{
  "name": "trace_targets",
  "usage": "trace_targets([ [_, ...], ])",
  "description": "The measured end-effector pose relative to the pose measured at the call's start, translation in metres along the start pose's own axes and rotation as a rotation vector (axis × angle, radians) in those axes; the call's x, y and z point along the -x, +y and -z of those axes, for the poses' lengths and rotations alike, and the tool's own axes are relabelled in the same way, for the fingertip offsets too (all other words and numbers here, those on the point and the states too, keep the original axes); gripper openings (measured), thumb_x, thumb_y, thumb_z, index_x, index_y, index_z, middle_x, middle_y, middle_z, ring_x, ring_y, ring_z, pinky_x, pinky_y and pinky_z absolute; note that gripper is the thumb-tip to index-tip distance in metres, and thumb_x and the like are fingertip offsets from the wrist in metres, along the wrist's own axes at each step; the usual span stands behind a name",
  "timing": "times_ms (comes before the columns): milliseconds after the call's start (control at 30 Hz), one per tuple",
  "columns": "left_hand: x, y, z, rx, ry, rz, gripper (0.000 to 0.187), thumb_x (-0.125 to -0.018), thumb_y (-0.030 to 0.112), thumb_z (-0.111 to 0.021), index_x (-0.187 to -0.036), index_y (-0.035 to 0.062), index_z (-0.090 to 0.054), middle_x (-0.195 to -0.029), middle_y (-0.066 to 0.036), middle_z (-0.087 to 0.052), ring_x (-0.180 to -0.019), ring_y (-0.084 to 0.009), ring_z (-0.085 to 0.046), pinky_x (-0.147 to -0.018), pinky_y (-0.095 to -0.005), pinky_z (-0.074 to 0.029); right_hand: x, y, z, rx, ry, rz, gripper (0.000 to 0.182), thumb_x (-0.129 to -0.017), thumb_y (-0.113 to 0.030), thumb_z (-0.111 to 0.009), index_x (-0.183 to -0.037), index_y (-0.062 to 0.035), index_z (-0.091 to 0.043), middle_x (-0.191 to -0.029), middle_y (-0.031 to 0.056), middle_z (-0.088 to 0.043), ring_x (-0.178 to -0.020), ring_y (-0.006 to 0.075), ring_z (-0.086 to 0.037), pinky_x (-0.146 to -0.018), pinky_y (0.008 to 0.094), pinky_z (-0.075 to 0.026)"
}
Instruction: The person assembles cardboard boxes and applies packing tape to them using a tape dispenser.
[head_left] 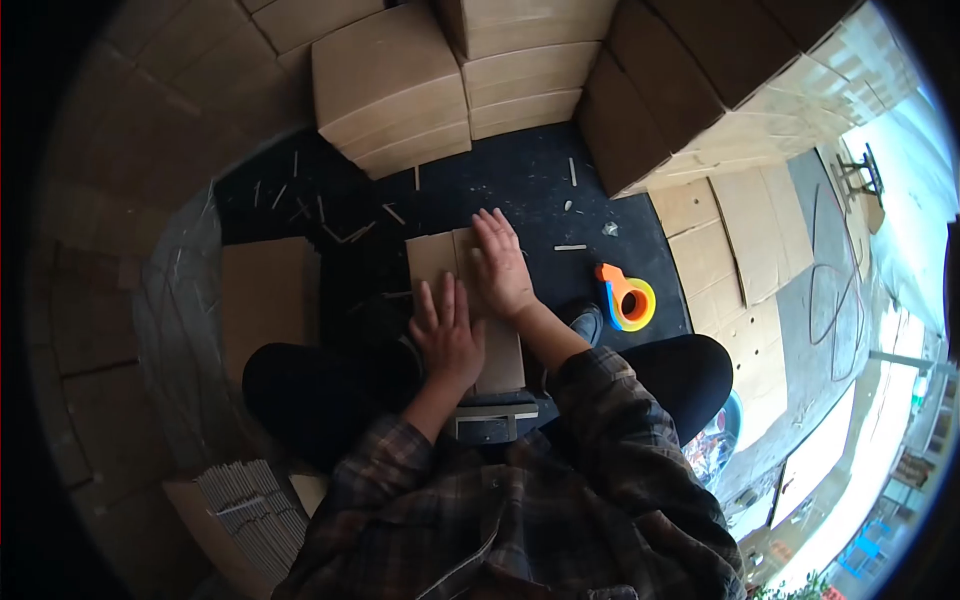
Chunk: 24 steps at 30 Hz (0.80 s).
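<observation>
Plaid sleeves (pixel 560 470) fill the bottom of the view, both forearms reaching forward over the person's dark-trousered knees. Left hand (pixel 447 335) lies flat, fingers spread, palm down on the near part of a flattened cardboard piece (pixel 432 258) resting on the black floor mat (pixel 500 180). Right hand (pixel 503 265) is likewise open and pressed flat, further forward on the same cardboard, fingers pointing away. Neither hand grips anything. An orange tape dispenser (pixel 628 298) sits on the mat just right of the right forearm. Stacked cartons (pixel 390 85) stand beyond.
</observation>
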<state>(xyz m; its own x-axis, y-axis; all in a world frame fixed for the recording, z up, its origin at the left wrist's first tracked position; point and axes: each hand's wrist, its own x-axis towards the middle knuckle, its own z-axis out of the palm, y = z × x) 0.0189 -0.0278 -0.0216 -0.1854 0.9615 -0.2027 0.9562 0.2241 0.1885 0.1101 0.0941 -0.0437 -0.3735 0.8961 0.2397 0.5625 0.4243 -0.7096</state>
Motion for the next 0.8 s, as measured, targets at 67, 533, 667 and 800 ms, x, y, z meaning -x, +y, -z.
trace_targets([
  [67,-0.001,-0.003,-0.01,-0.044,0.062,-0.02,0.075,-0.088,0.036,-0.06,-0.15,0.0118,-0.025,-0.159,-0.007,-0.013,-0.145,-0.0372,-0.008,-0.106,-0.0602,-0.022,0.01,0.036,0.004,-0.073,0.193,-0.06,0.041,-0.087,-0.006,-0.057,-0.127,-0.0056,-0.052,-0.132,0.019,-0.049,-0.128,0.0372,-0.043,-0.105,0.0432,-0.038],
  [533,-0.001,-0.006,-0.008,-0.012,0.122,-0.045,0.074,-0.086,0.031,-0.063,-0.148,0.0078,-0.029,-0.158,-0.009,-0.018,-0.144,-0.0398,-0.013,-0.105,-0.0611,-0.022,0.127,0.214,0.043,0.517,-0.126,-1.358,0.038,-0.083,-0.022,-0.061,-0.117,-0.0067,-0.055,-0.12,0.0123,-0.061,-0.115,0.0279,-0.058,-0.105,0.047,-0.033],
  [667,-0.002,-0.006,-0.005,0.015,0.15,-0.072,0.074,-0.085,0.033,-0.062,-0.147,0.0077,-0.031,-0.157,-0.008,-0.019,-0.144,-0.0398,-0.015,-0.105,-0.0611,-0.023,0.124,0.238,0.042,0.581,-0.101,-1.315,0.039,-0.084,-0.025,-0.058,-0.118,-0.0065,-0.055,-0.117,0.0142,-0.063,-0.116,0.0291,-0.058,-0.104,0.0462,-0.034],
  [800,-0.002,-0.01,-0.008,0.08,0.193,-0.08,0.074,-0.085,0.033,-0.063,-0.147,0.008,-0.031,-0.157,-0.008,-0.02,-0.144,-0.0383,-0.016,-0.104,-0.0611,-0.023,0.089,0.226,0.073,0.427,-0.015,-1.047,0.051,-0.078,-0.041,-0.061,-0.1,0.005,-0.064,-0.1,0.0292,-0.065,-0.1,0.0425,-0.062,-0.088,0.0473,-0.048],
])
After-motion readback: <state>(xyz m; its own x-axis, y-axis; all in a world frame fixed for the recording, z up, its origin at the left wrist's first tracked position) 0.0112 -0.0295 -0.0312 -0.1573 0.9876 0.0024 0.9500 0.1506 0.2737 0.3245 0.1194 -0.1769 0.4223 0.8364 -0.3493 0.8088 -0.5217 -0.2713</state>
